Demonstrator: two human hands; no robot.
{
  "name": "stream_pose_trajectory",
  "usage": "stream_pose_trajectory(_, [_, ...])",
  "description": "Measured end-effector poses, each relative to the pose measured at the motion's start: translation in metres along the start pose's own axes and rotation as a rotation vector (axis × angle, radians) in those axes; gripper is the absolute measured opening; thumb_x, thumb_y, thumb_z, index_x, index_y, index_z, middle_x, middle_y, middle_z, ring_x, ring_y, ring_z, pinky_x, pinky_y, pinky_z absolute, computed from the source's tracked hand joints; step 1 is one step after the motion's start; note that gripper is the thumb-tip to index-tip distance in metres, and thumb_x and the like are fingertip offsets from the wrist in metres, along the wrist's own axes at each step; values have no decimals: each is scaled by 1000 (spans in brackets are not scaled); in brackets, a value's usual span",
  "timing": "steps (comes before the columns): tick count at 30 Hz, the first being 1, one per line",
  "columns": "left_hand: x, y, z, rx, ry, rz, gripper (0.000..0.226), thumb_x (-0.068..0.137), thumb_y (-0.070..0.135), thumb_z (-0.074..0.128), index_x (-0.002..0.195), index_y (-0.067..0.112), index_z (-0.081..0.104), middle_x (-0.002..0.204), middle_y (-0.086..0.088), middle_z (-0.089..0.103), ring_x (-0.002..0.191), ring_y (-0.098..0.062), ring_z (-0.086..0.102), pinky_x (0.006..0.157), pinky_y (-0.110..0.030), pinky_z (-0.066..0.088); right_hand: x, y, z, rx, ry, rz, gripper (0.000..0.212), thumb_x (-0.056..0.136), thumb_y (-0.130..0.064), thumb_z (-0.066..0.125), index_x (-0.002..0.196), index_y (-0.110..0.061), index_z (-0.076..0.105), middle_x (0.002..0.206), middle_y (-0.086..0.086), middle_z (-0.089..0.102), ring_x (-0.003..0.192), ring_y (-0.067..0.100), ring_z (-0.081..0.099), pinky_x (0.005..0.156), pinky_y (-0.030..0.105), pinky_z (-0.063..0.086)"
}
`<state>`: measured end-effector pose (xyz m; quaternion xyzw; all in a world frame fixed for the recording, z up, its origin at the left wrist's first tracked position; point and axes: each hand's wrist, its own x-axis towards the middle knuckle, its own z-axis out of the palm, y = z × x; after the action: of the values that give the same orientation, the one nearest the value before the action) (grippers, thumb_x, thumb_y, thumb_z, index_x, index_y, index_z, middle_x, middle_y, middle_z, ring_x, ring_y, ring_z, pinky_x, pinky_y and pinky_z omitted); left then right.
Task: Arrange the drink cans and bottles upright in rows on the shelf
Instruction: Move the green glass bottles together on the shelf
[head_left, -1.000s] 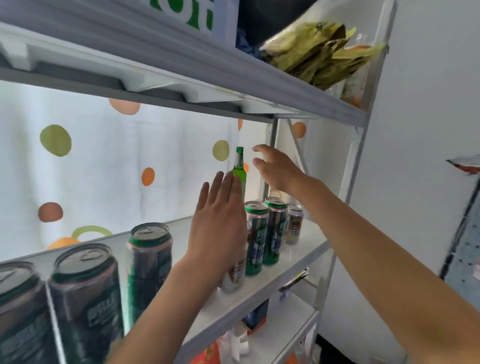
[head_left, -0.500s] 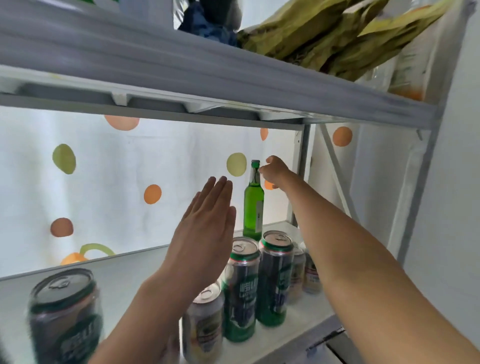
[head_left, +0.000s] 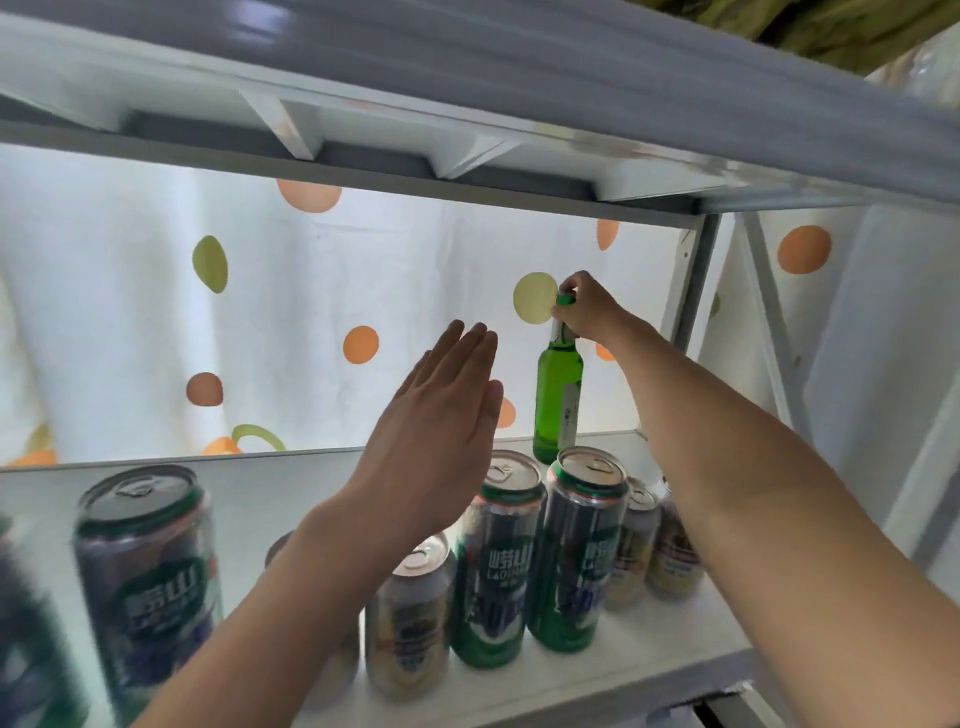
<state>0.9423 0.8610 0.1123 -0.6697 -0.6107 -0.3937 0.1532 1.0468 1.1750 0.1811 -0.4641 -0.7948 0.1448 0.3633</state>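
Your right hand (head_left: 584, 312) is pinching the tall green glass bottle (head_left: 558, 400) by its cap; your left hand (head_left: 436, 421) is hovering flat-fingered. The aluminium cans (head_left: 498, 566) are standing, rows unfinished on the white shelf (head_left: 649, 654).

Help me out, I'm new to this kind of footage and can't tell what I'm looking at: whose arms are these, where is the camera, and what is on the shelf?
No machine here: a person wears a camera on the head, looking forward and down at their own bare arms. The right hand pinches the top of a green glass bottle standing upright at the back of a white shelf. The left hand is flat and open in the air, holding nothing. In front stand upright drink cans: two tall green-and-dark cans, shorter pale cans, and another tall can further left. Behind hangs a spotted curtain.
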Motion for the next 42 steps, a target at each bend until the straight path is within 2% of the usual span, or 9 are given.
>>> stream_pose_trajectory(5, [-9,-2,0,-49,-6,-44,51,104,32,25,153,22,18,159,14,13,143,7,-5,102,0,-10,-12,-19,-4,88,-249,-2,52,85,-29,76,128,-7,57,107,10,64,94,24,66,72,33,60])
stream_pose_trajectory(9, [-21,-8,-6,-88,16,-54,51,103,33,26,152,23,20,158,15,15,139,13,-6,102,2,-10,-24,-48,5,-62,-377,-94,32,84,-22,77,105,-6,60,100,12,64,92,28,67,62,37,61])
stream_pose_trajectory(15, [-35,-16,-24,-158,69,-97,51,102,33,28,152,26,21,157,20,16,140,14,-2,107,-2,-3,-46,-91,11,-33,-296,-164,25,81,-16,77,82,2,60,83,16,64,77,33,70,62,45,62])
stream_pose_trajectory(21, [-46,-15,-66,-335,221,-112,50,101,36,29,151,34,23,140,43,8,136,21,3,104,3,2,-82,-176,2,187,-263,-328,30,84,-15,77,96,9,63,89,18,70,80,29,71,65,40,62])
stream_pose_trajectory(24, [-59,-16,-91,-315,252,-97,54,97,36,27,151,32,23,149,31,12,137,19,2,106,0,3,-112,-229,9,231,-229,-475,31,83,-14,77,93,11,62,83,19,69,69,21,68,60,30,60])
stream_pose_trajectory(28, [-88,-30,-135,-223,279,-96,55,97,37,26,151,29,25,151,27,14,137,19,2,106,1,1,-158,-295,43,135,-135,-707,25,78,-21,79,74,-7,59,62,-5,52,50,2,44,53,16,39])
stream_pose_trajectory(32, [-127,-57,-190,-190,316,-139,52,98,38,27,150,31,29,154,23,20,139,16,7,115,-14,9,-190,-358,81,138,-132,-804,24,79,-22,77,74,-10,56,66,-3,54,56,7,44,56,20,39])
stream_pose_trajectory(36, [-166,-82,-248,-87,372,-138,52,98,35,28,149,28,32,156,18,22,139,16,5,111,-5,3,-217,-422,111,185,-135,-848,26,79,-20,77,72,-12,54,62,-7,49,54,6,40,50,11,31])
stream_pose_trajectory(42, [-227,-132,-335,24,482,-182,49,99,33,28,148,33,29,147,36,14,139,16,4,109,-2,1,-263,-523,161,268,-135,-888,23,78,-19,78,76,-6,60,70,1,55,65,16,47,64,32,42])
